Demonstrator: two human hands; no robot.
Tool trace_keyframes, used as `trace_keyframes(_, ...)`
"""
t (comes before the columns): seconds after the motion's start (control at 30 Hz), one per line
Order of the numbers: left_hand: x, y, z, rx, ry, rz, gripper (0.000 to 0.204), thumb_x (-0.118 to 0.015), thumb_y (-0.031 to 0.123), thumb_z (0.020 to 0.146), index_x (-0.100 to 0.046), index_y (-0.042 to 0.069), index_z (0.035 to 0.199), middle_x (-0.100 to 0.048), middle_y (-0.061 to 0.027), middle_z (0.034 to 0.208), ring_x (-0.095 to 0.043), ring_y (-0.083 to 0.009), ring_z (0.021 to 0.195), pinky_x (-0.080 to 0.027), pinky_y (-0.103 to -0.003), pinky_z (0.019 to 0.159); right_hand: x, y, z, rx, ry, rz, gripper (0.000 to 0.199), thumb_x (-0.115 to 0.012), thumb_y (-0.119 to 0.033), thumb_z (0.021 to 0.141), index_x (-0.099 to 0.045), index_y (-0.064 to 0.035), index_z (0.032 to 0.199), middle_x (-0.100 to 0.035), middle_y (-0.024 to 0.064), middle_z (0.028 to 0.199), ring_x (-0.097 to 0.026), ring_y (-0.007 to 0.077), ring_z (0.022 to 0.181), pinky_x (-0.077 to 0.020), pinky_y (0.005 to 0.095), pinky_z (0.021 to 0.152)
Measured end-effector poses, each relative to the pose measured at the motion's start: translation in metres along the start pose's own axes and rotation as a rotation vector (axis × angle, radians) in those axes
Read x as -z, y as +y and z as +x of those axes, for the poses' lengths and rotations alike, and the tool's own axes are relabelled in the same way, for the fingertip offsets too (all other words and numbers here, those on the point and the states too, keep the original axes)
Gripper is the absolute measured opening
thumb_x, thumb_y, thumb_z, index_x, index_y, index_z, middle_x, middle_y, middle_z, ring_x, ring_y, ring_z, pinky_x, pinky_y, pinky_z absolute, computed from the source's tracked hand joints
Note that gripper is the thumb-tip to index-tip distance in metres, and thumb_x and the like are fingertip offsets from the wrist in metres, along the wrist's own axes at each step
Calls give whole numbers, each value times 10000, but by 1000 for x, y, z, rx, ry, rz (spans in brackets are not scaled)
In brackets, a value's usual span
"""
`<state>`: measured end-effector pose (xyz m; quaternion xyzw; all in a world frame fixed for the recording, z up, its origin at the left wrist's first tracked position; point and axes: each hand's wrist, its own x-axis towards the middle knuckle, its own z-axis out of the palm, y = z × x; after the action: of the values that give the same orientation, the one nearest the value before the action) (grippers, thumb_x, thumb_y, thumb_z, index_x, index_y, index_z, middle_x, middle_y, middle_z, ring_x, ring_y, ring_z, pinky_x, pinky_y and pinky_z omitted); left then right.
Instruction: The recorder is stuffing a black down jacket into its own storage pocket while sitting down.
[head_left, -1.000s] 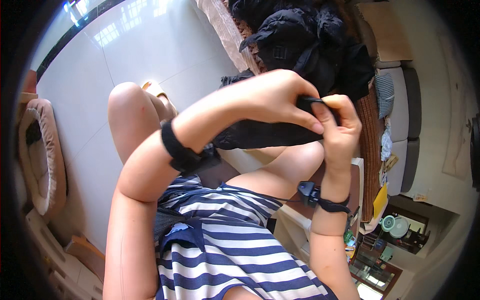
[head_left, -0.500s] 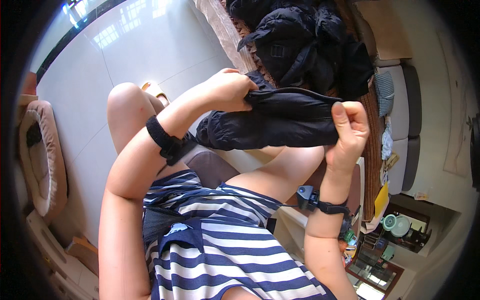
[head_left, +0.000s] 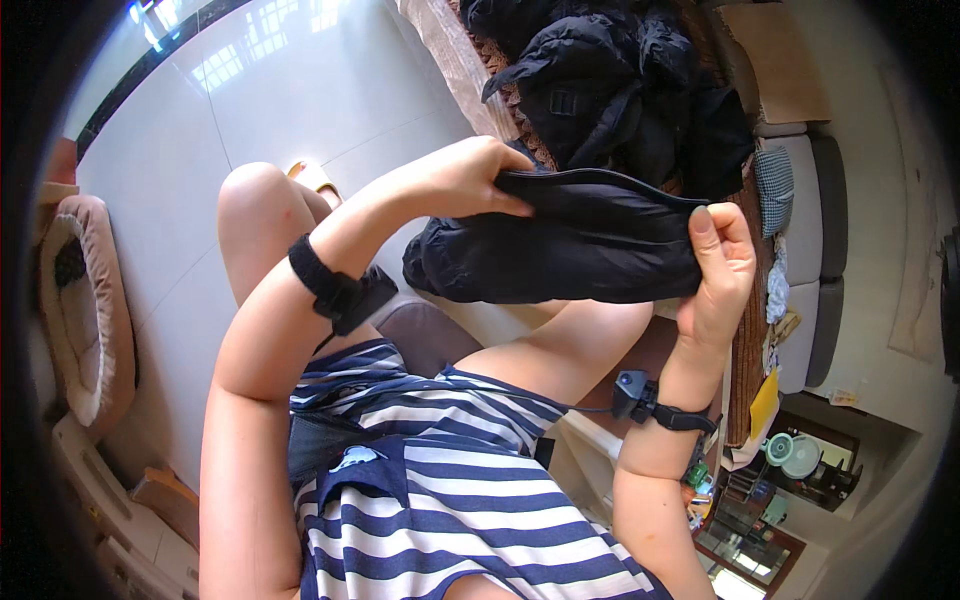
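My left hand pinches the left end of the waistband of a black garment. The right end of that band is gripped by my right hand, so the band is stretched flat between both hands above my lap. The bunched cloth hangs below the band over my thighs. Each wrist wears a black strap with a small device. I sit in a blue and white striped top.
A heap of black clothes lies on a wicker seat just beyond my hands. A pet bed sits on the white tiled floor at left. A grey sofa and a low shelf with cups are at right.
My hands have moved apart, from pinched together on the bunched garment to holding its waistband stretched wide. My left hand went left and up.
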<state>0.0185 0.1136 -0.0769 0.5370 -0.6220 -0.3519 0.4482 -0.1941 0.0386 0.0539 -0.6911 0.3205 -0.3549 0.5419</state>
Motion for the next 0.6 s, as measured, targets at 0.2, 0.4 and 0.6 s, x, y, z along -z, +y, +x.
trace_keyframes(0.2,11,25,6,67,98,-118,301,-637,300,827,-656,10,904,-577,-21,648,-493,-58,602,-439,-244,595,-2,-13,1,-233,-315,-368,221,-695,-133,775,-600,19,905,-590,-21,767,-516,56,700,-425,192,648)
trace_keyframes(0.4,16,-4,3,-28,15,156,422,-721,317,729,-606,-7,973,-633,-142,811,-592,-248,748,-460,-331,689,-5,-11,0,-153,-278,-384,135,-671,-96,788,-614,24,810,-585,-27,732,-488,36,676,-408,185,622)
trace_keyframes(0.6,-8,47,16,88,-310,18,502,-802,334,603,-610,-41,877,-638,-178,795,-610,-247,714,-473,-315,677,-22,-14,8,-31,-278,-377,148,-676,-119,791,-605,10,790,-562,-42,688,-463,28,641,-381,173,586)
